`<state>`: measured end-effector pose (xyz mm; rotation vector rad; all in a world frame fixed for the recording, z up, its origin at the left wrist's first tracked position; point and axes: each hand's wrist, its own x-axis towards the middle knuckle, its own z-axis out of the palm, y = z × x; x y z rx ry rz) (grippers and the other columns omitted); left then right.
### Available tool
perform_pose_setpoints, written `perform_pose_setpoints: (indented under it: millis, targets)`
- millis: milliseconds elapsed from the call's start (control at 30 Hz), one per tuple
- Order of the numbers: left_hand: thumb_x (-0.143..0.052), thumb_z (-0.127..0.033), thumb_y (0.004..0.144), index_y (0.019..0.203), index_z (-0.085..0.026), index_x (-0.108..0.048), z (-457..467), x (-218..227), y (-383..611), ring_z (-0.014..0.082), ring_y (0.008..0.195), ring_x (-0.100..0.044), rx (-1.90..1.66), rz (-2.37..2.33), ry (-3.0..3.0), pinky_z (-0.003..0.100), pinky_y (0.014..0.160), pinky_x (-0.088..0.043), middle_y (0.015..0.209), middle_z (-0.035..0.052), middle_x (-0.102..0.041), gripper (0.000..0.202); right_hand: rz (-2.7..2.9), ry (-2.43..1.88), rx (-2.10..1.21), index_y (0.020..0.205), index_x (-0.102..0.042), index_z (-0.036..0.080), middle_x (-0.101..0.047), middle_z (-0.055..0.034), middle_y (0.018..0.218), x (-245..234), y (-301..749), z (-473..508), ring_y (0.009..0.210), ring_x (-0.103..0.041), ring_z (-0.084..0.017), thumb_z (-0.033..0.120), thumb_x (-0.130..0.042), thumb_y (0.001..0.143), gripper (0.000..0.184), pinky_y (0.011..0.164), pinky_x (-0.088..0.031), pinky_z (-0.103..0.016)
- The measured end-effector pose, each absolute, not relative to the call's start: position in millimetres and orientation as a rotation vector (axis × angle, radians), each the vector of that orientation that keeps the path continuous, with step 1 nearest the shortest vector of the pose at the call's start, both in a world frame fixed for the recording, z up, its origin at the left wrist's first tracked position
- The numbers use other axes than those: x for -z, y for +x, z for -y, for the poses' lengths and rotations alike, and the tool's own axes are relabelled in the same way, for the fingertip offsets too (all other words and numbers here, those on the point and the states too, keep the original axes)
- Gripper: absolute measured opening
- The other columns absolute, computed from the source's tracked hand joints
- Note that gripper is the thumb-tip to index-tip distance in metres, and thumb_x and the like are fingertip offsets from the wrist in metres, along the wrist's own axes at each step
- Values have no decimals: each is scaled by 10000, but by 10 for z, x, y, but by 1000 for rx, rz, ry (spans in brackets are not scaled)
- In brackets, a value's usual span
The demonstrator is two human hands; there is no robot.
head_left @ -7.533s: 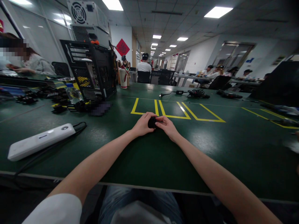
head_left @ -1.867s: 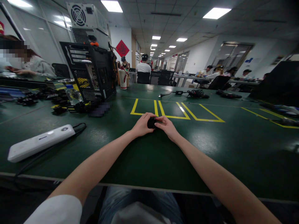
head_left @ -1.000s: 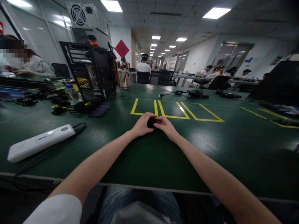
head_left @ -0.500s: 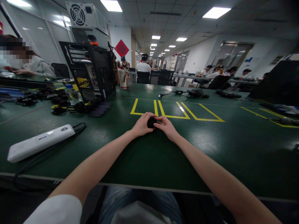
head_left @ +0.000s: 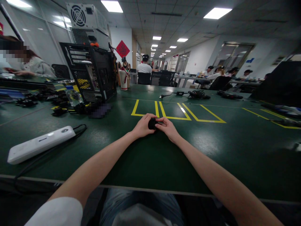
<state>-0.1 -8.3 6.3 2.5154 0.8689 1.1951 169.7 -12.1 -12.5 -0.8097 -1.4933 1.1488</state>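
A small dark object (head_left: 152, 123), black and rounded, is between my two hands just above or on the green table (head_left: 160, 160); its kind cannot be made out. My left hand (head_left: 143, 126) wraps round its left side, thumb below and fingers over the top. From the right, my right hand (head_left: 168, 128) pinches at it with thumb and fingertips, and something thin and shiny may show between them. Much of the object is hidden by the fingers. Beyond the hands lie yellow tape outlines (head_left: 175, 118) on the tabletop.
A white elongated device (head_left: 42, 144) with a black cable lies at the left. Farther back stand an open computer case (head_left: 91, 72), a water bottle (head_left: 73, 95) and a paper cup (head_left: 123, 80). A coiled black cable (head_left: 198, 94) lies at the back. Other people sit at tables beyond.
Almost nothing differs. My right-hand fingers have shifted very slightly at the dark object, while my left hand stays in place.
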Motion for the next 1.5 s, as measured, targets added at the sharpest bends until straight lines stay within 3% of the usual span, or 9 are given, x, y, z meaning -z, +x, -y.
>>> perform_pose_setpoints:
  millis: [167,400,667,767,900,1133,1500]
  targets:
    - [-649,-113,612,1107,-221,-443,86,-66,4,236,1054,-492,-1194,-871,2496,405,914,-406,1104,50,-493,547,1525,-828,-1139,1008,-531,225,-572,-38,1102,94,1685,127,1029,-556,-190,237,-658,669,362,955,-398,-399]
    - [-661,-131,608,1122,-217,-434,55,-46,-1,241,1066,-492,-1191,-891,2514,404,907,-410,1126,58,-493,569,1578,-866,-1080,940,-512,210,-572,-30,1022,151,1721,125,977,-567,-183,244,-672,660,324,889,-446,-380]
    - [-664,-134,605,1136,-219,-437,47,-57,-2,255,1046,-517,-1131,-944,2503,426,900,-409,1113,56,-538,583,1672,-1033,-894,968,-534,213,-574,-38,1019,194,1755,64,1039,-524,-212,258,-664,673,326,972,-353,-449]
    - [-677,-139,605,1142,-219,-440,58,-77,3,263,1050,-518,-1104,-954,2498,435,890,-416,1127,61,-535,593,1708,-1119,-842,988,-555,199,-577,-63,1042,182,1830,90,1053,-514,-252,309,-710,624,410,986,-305,-513]
    - [-715,-194,596,1130,-217,-462,16,-101,-17,257,1066,-516,-1071,-1030,2416,425,895,-422,1140,61,-539,592,1839,-1188,-791,1031,-559,221,-589,-51,1070,156,1926,128,1051,-527,-253,274,-775,531,547,983,-325,-499]
    - [-738,-352,586,1063,-174,-527,-203,-86,-134,285,963,-587,-951,-1224,2231,451,806,-481,1062,104,-605,551,1786,-1319,-682,1017,-559,219,-599,-68,1044,167,1978,44,1049,-530,-259,233,-720,611,437,956,-339,-514]
    - [-735,-301,605,1131,-185,-499,98,-87,-204,270,1034,-557,-906,-1165,2164,446,872,-462,1147,104,-565,588,1865,-1426,-603,1032,-555,193,-596,-93,1049,23,1923,259,1019,-544,-257,216,-693,646,410,917,-380,-481]
